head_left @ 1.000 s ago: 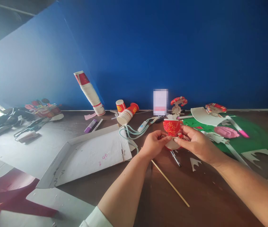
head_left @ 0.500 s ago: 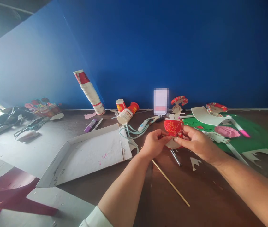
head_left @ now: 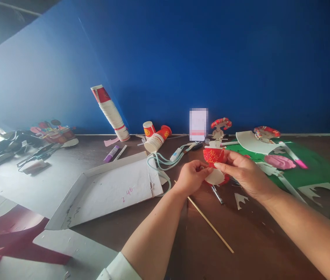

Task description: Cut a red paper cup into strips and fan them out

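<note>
Dark-brown bench (head_left: 199, 252) set against a tall blue partition (head_left: 182, 58); light enters from the left. At center, just above the bench, the 2 hands, left hand (head_left: 192, 177) and right hand (head_left: 245, 173), grasp a cut red paper cup (head_left: 213, 154) between thumbs and fingers, its pale round base toward the viewer. A thin stick (head_left: 211, 225) lies nearer; a shallow cardboard tray (head_left: 106, 194) lies left, a green sheet (head_left: 313, 159) right. A tall cup stack (head_left: 112, 114) leans near the partition.

Red cutout (head_left: 213, 154) — partly behind fingers (head_left: 232, 157)
</note>
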Demonstrator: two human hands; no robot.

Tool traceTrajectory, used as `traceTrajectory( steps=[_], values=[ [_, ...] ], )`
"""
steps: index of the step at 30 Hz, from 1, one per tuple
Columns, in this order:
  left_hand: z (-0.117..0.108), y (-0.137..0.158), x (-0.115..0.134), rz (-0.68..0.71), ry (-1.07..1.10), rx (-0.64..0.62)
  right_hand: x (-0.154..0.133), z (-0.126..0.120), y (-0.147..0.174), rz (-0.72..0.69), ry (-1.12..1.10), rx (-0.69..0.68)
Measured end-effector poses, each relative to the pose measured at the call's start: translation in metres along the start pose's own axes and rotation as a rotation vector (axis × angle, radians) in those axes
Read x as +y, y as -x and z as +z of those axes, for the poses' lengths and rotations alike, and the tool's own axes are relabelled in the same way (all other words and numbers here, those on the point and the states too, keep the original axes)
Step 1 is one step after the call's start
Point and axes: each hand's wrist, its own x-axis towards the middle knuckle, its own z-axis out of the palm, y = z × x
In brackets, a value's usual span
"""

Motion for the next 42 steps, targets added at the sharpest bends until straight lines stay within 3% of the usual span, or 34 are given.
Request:
traceTrajectory(
  steps=[28,34,42],
  values=[
    [0.0004,0.0022,0.0061,-0.039,-0.001,0.002,-0.0019,-0.0005,0.0021,0.018,0.012,0.03],
    [0.0008,-0.0005,0.0001,-0.013,0.059,0.019,-0.0042,0.0007,0.004,0.008,0.012,-0.051],
    [0.0028,0.0,0.0005,-0.021,0.04,0.025,-0.0017,-0.0016,0.0018,-0.035,0.178,-0.051]
  ],
)
